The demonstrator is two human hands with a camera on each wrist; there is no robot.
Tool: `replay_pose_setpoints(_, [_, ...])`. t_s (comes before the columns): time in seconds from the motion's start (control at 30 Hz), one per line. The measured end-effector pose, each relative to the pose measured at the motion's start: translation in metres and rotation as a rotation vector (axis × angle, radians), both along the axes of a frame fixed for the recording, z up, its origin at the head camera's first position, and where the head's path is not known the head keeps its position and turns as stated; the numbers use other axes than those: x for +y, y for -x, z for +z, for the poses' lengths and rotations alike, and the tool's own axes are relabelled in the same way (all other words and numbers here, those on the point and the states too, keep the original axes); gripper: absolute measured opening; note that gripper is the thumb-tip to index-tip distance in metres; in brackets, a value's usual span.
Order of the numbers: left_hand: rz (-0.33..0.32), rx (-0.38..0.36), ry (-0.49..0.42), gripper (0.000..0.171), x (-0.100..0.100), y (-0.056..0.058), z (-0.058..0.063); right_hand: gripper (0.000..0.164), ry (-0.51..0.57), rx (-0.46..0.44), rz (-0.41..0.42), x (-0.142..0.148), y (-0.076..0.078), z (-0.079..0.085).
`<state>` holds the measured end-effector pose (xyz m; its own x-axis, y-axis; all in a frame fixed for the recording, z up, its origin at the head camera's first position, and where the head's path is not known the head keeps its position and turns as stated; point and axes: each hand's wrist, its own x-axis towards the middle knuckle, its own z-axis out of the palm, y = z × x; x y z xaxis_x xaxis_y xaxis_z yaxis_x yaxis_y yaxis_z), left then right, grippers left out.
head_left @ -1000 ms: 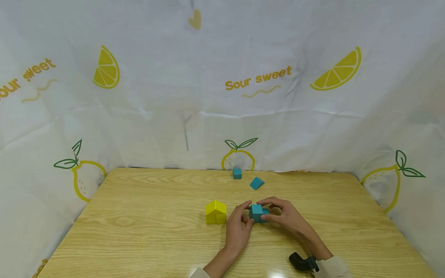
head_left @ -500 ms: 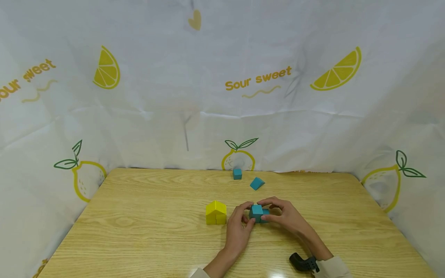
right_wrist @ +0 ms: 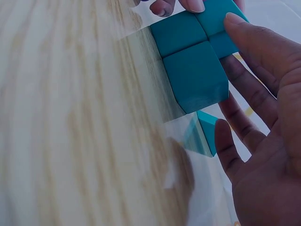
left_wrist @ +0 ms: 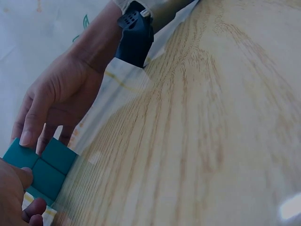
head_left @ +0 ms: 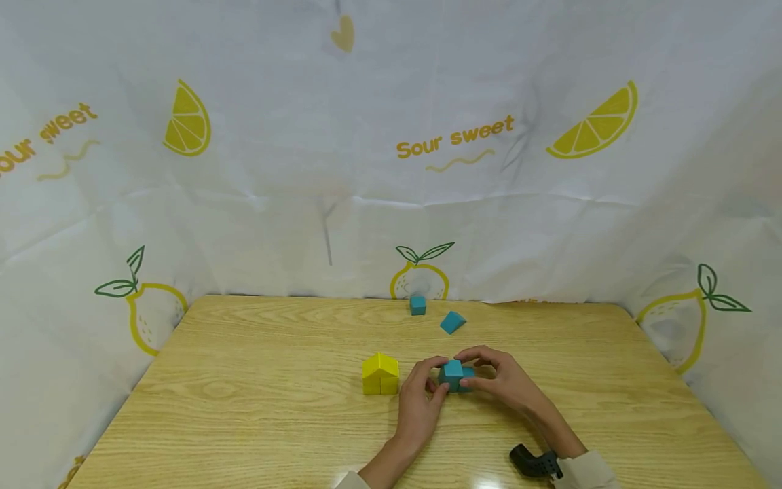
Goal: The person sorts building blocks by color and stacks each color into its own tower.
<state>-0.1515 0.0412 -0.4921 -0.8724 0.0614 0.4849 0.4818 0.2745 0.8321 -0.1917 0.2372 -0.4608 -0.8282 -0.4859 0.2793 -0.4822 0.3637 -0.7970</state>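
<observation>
Three blue cube blocks stand together on the table: two side by side, and an upper cube (head_left: pixel 452 369) on the left one. My left hand (head_left: pixel 418 407) holds the stack from the left, thumb in front near the joint between upper and lower cubes, index finger behind. From the right, my right hand (head_left: pixel 504 380) pinches the upper cube between thumb (right_wrist: pixel 249 33) and index finger. The lower right cube (right_wrist: pixel 195 77) shows below the right hand in the right wrist view. Fingers hide part of the stack's back.
A small yellow block house (head_left: pixel 380 373) stands left of my left hand. Behind the stack lie a blue triangular block (head_left: pixel 453 322) and another blue cube (head_left: pixel 418 305), near the table's back edge. A lemon-print cloth (head_left: pixel 293 170) hangs behind the table (head_left: pixel 244 394).
Both hands stay around the blue cubes with barely any movement. The left index finger and thumb have closed in slightly on the stack.
</observation>
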Motion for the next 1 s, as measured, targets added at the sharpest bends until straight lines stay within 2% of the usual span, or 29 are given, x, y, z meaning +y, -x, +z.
replay_pose_setpoints(0.43, [0.001,-0.027,0.0,0.05,0.0,0.0004,0.0017,0.034,0.016,-0.005,0.017,-0.0001,0.0011,0.0012])
replay_pose_setpoints(0.7, [0.006,-0.014,0.012,0.049,0.0006,0.0009,0.0036,0.031,0.032,0.047,0.028,0.0026,0.0053,0.0012])
replay_pose_setpoints(1.0, [0.003,-0.031,0.01,0.047,0.0007,-0.0011,0.0041,0.023,0.058,-0.001,-0.036,0.0027,0.0067,0.003])
